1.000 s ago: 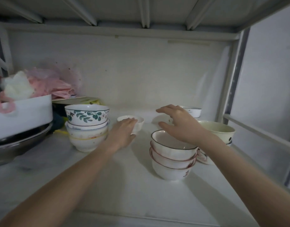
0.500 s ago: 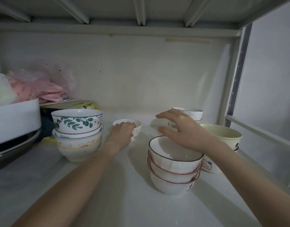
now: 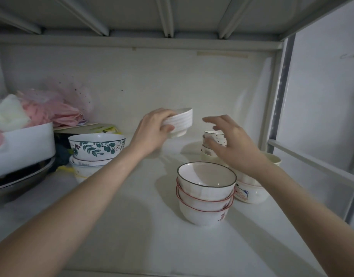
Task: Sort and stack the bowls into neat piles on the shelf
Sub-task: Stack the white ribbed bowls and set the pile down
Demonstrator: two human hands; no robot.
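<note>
My left hand [image 3: 152,130] grips a small white ribbed bowl [image 3: 181,121] and holds it in the air above the back of the shelf. My right hand [image 3: 232,144] hovers with spread fingers in front of a small stack of white bowls [image 3: 211,136] at the back right, holding nothing. A pile of three white bowls [image 3: 206,192], the lower two red-rimmed, stands in the middle. A leaf-patterned bowl [image 3: 96,145] tops a pile at the left. More bowls [image 3: 252,192] sit at the right behind my right forearm.
A white container [image 3: 22,144] with pink and white cloth stands at the far left over a metal basin [image 3: 16,182]. The shelf frame post [image 3: 280,92] rises at the right. The shelf above hangs low overhead.
My left hand has taken hold of the small white bowl and lifted it off the shelf toward the right. My right hand has risen from the middle pile toward the back stack.
</note>
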